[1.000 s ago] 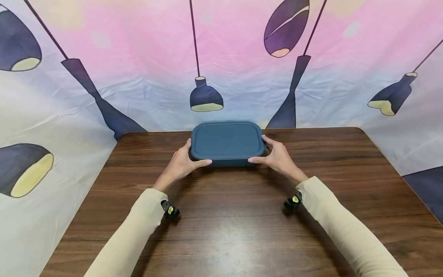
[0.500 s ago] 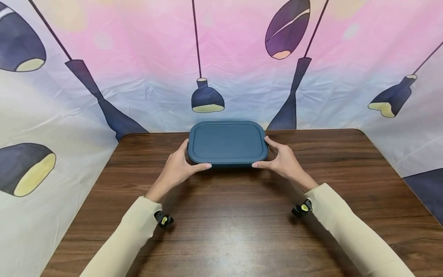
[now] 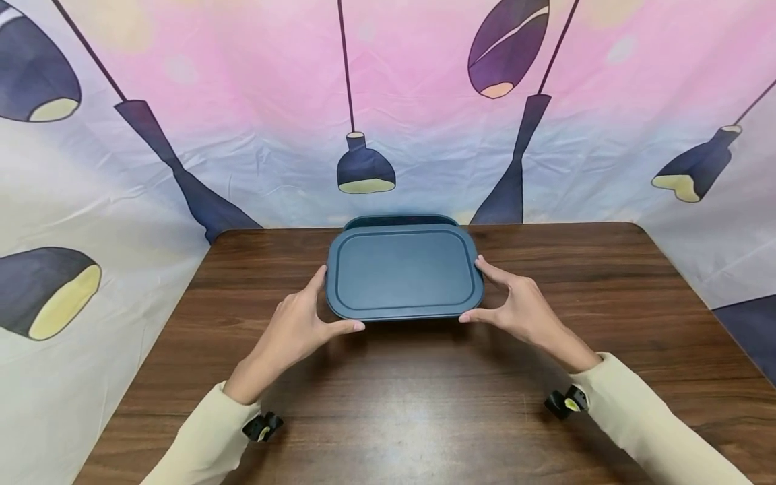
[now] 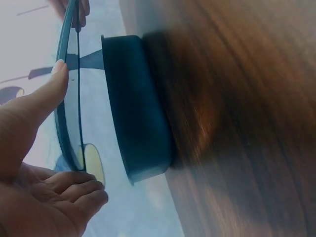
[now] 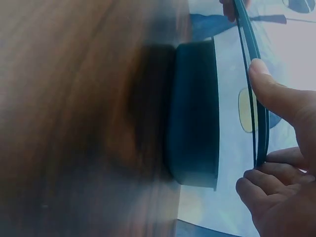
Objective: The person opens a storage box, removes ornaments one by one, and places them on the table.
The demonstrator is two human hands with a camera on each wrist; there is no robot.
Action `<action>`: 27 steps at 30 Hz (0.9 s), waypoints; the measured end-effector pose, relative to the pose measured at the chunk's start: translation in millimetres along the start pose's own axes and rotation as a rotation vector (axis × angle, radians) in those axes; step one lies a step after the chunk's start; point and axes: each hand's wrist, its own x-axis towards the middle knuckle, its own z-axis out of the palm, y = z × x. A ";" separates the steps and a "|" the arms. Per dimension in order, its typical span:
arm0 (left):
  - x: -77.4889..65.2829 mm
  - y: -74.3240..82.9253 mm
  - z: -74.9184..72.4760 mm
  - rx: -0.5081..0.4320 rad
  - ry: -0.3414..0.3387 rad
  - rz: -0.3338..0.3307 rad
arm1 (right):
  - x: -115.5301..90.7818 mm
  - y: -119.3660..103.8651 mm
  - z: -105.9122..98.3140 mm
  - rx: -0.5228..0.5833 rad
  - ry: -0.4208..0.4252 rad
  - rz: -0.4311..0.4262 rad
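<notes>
Lid [image 3: 405,273], blue-grey with rounded corners, is held clear of the box [image 4: 136,108] in both hands. Both wrist views show a plain gap between lid and rim. Left hand [image 3: 297,327]: clamped on the lid's left end, thumb along the near long edge, fingers at the short side. Right hand [image 3: 521,306]: matching hold at the right end, thumb and fingers likewise spread about the near corner. Box stands upright on the wood-grain table [image 3: 394,404], close to its far edge, before the printed cloth [image 3: 273,135]; in the head view only a strip of its far part shows beyond the lid. Its interior is hidden, so contents cannot be reported. A thin dark line runs along the lid's underside; whether seal or inner rim cannot be told. Handling, by judgement: the lid appears to be moulded plastic, light and stiff, unlikely to bend under its own weight or break under modest pressure. Its flat top looks smooth and would offer poor purchase; the rim is the sounder place to take hold. The two-ended grip at the near corners is considered adequate, though the far edge lacks support there and could dip if the thumbs slackened. Box appears rigid; its side walls would suit a steadying palm.
</notes>
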 end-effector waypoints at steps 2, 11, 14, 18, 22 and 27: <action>-6.9 1.5 0.5 0.026 -0.022 0.008 | -7.9 -1.6 -0.4 0.000 0.003 -0.019; -37.2 3.5 10.3 0.080 0.005 0.087 | -40.3 -5.6 6.1 -0.053 0.047 -0.091; -47.9 4.8 13.9 0.099 0.005 0.095 | -50.8 -7.8 8.3 -0.053 0.044 -0.091; -61.0 7.4 16.9 0.123 -0.009 0.092 | -63.9 -10.5 10.6 -0.062 0.050 -0.090; -70.6 9.1 19.7 0.130 -0.028 0.077 | -75.5 -12.2 12.7 -0.074 0.071 -0.099; -78.1 8.5 24.8 0.120 -0.074 0.035 | -86.7 -12.8 18.1 -0.058 0.051 -0.090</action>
